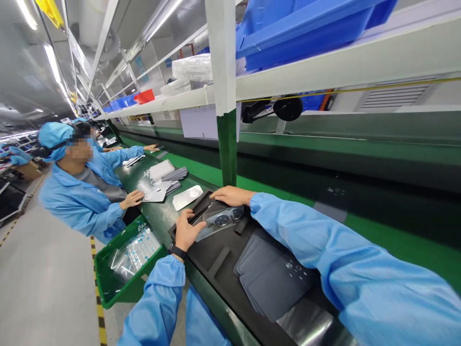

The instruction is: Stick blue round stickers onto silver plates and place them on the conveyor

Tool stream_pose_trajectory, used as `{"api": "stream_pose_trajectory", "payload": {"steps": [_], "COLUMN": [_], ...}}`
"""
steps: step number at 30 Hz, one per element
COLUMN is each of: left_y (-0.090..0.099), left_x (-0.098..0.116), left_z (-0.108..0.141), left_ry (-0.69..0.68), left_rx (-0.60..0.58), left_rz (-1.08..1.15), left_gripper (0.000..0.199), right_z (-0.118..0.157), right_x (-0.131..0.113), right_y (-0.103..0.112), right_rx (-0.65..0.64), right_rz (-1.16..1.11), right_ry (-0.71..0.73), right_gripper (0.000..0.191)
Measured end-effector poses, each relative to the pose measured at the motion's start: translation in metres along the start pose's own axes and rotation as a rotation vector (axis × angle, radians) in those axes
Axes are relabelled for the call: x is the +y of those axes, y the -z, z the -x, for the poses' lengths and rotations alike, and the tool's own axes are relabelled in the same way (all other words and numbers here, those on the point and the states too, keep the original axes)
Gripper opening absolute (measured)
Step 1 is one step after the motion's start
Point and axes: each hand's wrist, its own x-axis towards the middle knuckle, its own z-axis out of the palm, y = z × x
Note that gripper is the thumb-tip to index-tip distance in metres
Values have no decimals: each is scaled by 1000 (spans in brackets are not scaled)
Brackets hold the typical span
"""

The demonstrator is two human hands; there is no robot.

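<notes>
If left grip [185,231] slips off the glossy panel [213,228] at its 9 o'clock, scratches could follow. Can't tell if that or right grip [233,195] is clenched.

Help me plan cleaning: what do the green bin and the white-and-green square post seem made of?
The green bin looks like moulded plastic, low-gloss, from its evenly coloured walls. The square post is probably satin-painted metal, given its flat faces and crisp colour change, possibly wood.

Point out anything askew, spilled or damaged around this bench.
The dark panels lie unevenly fanned on the black work surface, and small pale bits are scattered beside the white stack; both look untidy, though perhaps normal here. No breakage shows.
</notes>
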Motion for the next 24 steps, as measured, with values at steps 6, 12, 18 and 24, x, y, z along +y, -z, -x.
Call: {"api": "stream_pose_trajectory", "payload": {"steps": [6, 12, 18, 24], "left_y": [-6, -9, -7, -10], "left_x": [-2, 12, 14, 1], "left_z": [5, 4, 9, 5], "left_ry": [22, -17, -7, 85], "left_rx": [-43, -85, -40, -3], "left_rz": [44, 43, 24, 12], "left_gripper": [37, 36, 37, 34], "right_z": [26, 7, 11, -19], "right_x": [16, -4, -2, -18], "right_y": [-36, -53, -39, -17], "right_rx": [203, 248, 28, -172], "right_rz": [-522, -374, -204, -132], "right_ry": [-81, -79, 7, -95], "right_gripper": [45, 64, 110, 104]}}
